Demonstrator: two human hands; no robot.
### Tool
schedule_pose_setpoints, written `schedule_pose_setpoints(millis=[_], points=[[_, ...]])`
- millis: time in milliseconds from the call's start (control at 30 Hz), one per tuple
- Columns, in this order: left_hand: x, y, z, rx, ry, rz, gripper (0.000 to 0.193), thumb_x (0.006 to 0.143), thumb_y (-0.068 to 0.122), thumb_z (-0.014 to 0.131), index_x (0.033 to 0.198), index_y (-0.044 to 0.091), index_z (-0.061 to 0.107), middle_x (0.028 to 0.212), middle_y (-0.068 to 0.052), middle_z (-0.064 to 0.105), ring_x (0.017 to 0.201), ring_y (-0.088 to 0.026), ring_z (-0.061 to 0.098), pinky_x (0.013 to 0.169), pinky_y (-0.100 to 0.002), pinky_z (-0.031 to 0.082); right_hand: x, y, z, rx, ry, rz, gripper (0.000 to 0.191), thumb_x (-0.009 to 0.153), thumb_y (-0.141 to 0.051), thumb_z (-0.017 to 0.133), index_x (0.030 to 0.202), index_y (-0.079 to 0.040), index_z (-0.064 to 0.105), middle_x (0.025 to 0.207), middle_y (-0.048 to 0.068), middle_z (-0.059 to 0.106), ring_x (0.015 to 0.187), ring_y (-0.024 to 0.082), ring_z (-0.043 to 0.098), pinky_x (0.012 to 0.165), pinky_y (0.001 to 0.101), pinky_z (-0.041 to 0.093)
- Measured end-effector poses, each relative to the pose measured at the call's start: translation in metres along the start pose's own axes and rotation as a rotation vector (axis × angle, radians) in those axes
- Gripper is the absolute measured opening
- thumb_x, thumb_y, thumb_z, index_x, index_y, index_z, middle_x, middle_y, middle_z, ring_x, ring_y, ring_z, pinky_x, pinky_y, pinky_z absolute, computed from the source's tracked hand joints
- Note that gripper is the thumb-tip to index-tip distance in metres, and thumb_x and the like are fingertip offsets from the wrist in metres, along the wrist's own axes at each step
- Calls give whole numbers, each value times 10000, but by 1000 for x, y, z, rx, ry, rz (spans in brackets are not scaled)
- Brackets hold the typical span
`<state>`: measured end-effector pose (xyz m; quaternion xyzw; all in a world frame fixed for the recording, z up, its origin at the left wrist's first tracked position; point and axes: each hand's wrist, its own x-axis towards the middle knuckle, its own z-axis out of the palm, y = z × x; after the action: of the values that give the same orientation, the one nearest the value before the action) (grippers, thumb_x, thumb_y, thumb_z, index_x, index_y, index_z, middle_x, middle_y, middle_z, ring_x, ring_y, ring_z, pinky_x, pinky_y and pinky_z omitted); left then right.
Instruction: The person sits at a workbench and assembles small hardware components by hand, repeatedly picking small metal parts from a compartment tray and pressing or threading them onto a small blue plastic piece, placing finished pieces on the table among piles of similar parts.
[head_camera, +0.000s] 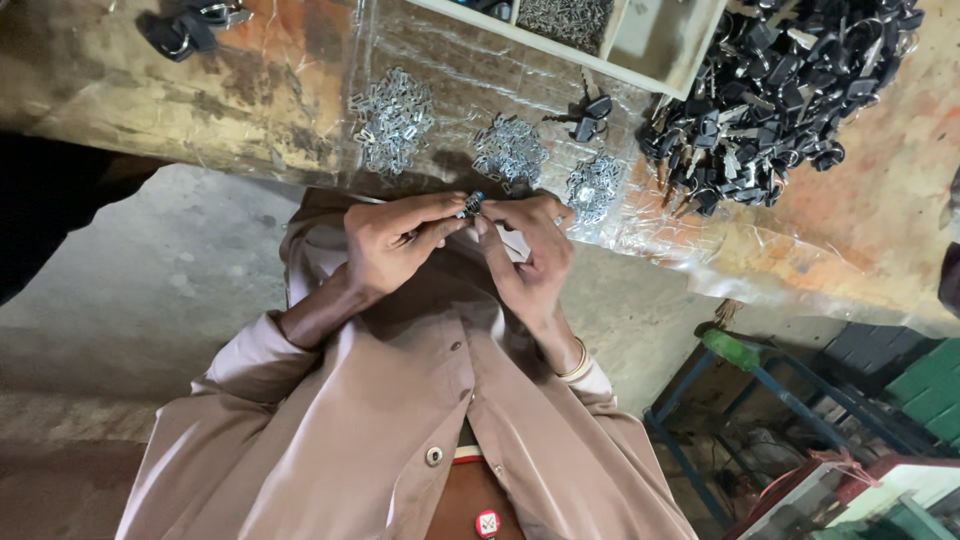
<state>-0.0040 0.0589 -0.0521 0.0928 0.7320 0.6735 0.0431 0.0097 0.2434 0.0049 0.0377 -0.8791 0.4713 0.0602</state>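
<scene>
Both hands meet at frame centre, just below the bench edge (300, 180), which runs from left to lower right across the upper half. Left hand (395, 245) and right hand (530, 255) pinch one small part (472, 203) between their fingertips; both grips closed on it. The part is dark and metallic, too small to tell more. It sits just off the bench edge, over the person's lap.

Room to move: open concrete floor (160, 290) at left of the hands; at right, a blue frame (770, 385) and green crates (935, 400) crowd the lower right corner. Clear plastic sheet (700, 250) hangs over the bench edge, right of the hands.

On the bench, near the edge: three small heaps of silver clips (392, 122) (the nearest just above the right hand). A large pile of black keys (780, 90) fills the upper right. Two loose keys (592, 115) lie between heaps. A black padlock (190, 28) at upper left.

Containers: a pale tray (585, 60) at top centre, divided; one compartment holds small grey metal bits (565, 18), the next looks bare.

Beige shirt (400, 440) fills the bottom centre; bangle (577, 362) on the right wrist.
</scene>
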Motion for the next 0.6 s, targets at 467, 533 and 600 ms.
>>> schedule_pose_setpoints(millis=[467,533,600], points=[[0,-7,-10,93,4,104,292,872,-77,786,1150,4,751,1169,-135,769,888,-195,792,745,-282,646,8,-9,0,17,-21,77,230,852,6,830,1052,-40,725,986,26,737,854,139,547,812,292,444],[-1,-7,-11,63,9,110,284,889,-80,782,1159,2,745,1174,-134,765,912,-199,794,760,-285,649,10,-7,3,155,-16,125,238,873,0,824,1074,-34,701,1002,24,725,859,120,557,773,278,464],[-1,-7,-11,56,16,132,279,899,-79,781,1164,1,741,1176,-132,761,940,-209,794,781,-292,651,11,-7,5,202,-21,157,246,885,-12,820,1091,-35,687,1009,18,719,871,111,577,754,268,493]])
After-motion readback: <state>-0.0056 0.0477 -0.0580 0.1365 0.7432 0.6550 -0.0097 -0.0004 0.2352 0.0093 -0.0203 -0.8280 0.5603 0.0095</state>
